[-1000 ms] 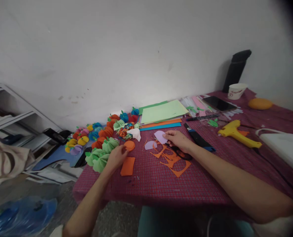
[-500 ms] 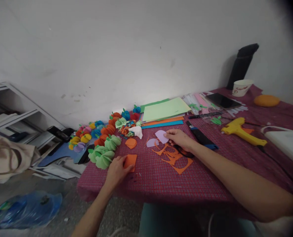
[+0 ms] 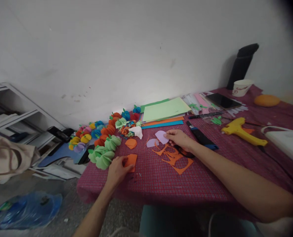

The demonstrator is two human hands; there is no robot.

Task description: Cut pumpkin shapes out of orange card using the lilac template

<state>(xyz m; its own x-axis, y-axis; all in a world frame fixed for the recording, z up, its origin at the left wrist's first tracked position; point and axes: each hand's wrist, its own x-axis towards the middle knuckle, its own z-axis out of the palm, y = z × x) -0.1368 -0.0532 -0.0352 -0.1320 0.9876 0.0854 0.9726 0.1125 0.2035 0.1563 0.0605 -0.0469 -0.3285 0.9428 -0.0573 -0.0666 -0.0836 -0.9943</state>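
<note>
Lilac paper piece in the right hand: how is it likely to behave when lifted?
The lilac paper piece is probably fairly stiff: pinched near one edge by the right hand, it juts out without visible drooping. It is likely light, being a small paper cutout. It might crease if squeezed, as it looks thin.

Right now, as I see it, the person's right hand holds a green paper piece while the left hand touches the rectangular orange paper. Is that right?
Not quite: the paper piece in the right hand is pale purple, not green, as the head view shows. The left hand does touch the rectangular orange paper.
</note>
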